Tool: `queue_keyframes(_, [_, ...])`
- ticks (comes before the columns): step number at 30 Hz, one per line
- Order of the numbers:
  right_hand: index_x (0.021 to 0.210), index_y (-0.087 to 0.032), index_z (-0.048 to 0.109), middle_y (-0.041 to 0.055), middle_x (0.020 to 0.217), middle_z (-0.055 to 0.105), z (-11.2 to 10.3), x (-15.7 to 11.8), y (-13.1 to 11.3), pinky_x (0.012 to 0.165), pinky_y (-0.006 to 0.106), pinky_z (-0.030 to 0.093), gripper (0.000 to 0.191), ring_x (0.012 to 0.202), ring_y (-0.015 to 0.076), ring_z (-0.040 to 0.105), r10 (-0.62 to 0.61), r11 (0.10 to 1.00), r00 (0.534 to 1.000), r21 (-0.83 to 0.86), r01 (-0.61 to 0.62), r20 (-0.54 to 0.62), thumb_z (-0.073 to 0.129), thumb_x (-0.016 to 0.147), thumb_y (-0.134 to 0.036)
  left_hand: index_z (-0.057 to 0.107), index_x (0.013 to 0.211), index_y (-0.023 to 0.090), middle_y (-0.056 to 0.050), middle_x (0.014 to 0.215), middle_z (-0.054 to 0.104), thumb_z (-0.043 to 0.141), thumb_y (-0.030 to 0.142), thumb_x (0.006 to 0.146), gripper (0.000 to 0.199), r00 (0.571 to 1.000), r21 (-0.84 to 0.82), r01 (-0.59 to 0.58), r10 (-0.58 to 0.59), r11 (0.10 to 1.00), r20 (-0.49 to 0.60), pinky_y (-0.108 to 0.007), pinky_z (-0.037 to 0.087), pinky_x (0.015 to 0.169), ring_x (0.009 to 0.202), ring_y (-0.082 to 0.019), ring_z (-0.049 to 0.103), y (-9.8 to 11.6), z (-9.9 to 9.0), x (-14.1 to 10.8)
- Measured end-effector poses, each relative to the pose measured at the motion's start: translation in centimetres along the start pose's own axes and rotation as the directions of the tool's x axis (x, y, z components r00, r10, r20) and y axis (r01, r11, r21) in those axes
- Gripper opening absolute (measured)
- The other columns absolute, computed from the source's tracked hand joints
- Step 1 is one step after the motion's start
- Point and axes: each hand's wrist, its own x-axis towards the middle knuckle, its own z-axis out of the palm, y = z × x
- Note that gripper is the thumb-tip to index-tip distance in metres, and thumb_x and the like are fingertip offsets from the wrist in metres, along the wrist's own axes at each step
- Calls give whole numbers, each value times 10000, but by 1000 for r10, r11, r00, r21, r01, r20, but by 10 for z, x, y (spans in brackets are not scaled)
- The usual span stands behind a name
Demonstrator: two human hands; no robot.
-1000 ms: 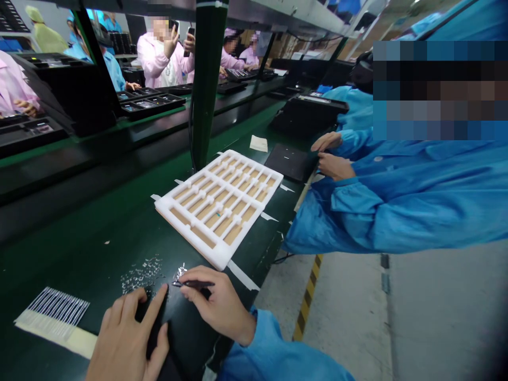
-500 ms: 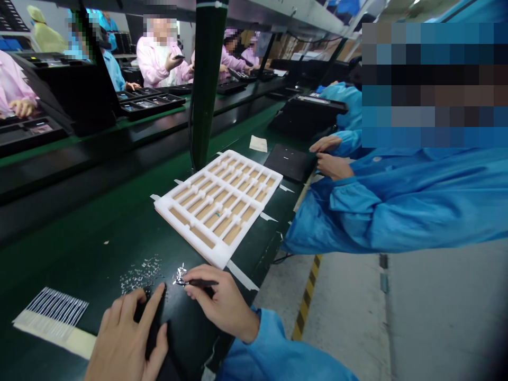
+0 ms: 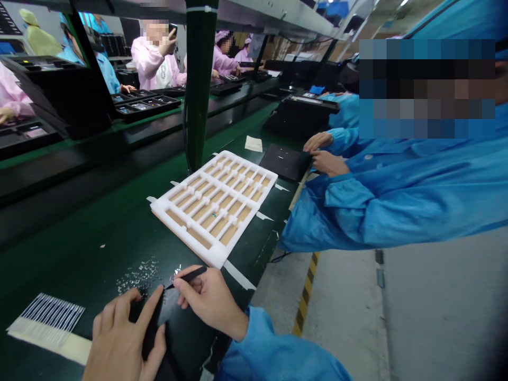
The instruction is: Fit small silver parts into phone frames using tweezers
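My right hand [image 3: 216, 301] grips black tweezers [image 3: 192, 274] like a pen, their tip pointing left to the index fingertip of my left hand [image 3: 123, 333]. My left hand is palm down over the green bench, fingers apart; a dark patch beneath it is too dim to make out. Small shiny metal pieces [image 3: 141, 275] lie scattered just beyond the left fingers. A smaller pile of shiny pieces [image 3: 177, 271] sits beside the right fingers. To the left, thin pale strips stand in a row [image 3: 55, 312] on a cream tape band [image 3: 51, 338]. Whether the tweezers hold a piece is too small to tell.
A white foam tray [image 3: 216, 256] with long slots is ahead, tape pieces [image 3: 240, 276] around it. Beyond are a black flat box [image 3: 283, 164] and a folded cloth [image 3: 254, 143]. A co-worker's blue sleeve [image 3: 357, 196] reaches in from the right. A green post [image 3: 196, 95] rises behind the tray.
My right hand has shifted slightly left, and the tweezers have swung from the small shiny pile to my left index fingertip. My left hand stays nearly in place. The view has moved slightly.
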Motion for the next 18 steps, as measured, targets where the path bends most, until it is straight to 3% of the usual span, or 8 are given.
queue_keyframes(6, [921,-135,749,-11,580,676,0,2,2,498,233,574,411,492,153,691,43,999,999,13,-43,-6,856,837,-523,691,1398,241,-161,1174,547,579,312,955,463,1000,5,2,-2,1000,14,-443,445,798,1030,-328,547,-1,-1,1])
queue_keyframes(14, [974,-124,763,19,598,715,-5,-5,0,550,282,633,622,508,169,709,13,999,995,40,-9,-96,832,814,-720,641,1476,314,-140,1205,583,585,337,973,506,999,-13,40,-40,999,31,-431,473,831,1075,-312,578,6,3,-2])
queue_keyframes(16, [976,-125,771,28,603,728,-8,-9,-1,551,287,632,641,507,169,705,-1,999,994,49,6,-106,834,808,-741,594,1527,346,-127,1198,607,580,375,993,534,998,-26,62,-61,998,32,-433,488,836,1066,-309,605,-1,-3,-4])
queue_keyframes(18, [966,-129,781,36,603,737,-12,-13,-3,541,287,623,626,505,171,703,-16,998,994,51,22,-107,844,813,-732,537,1575,359,-117,1215,637,545,438,1027,553,989,-48,142,-140,989,44,-452,515,871,1078,-307,636,-25,-15,-11])
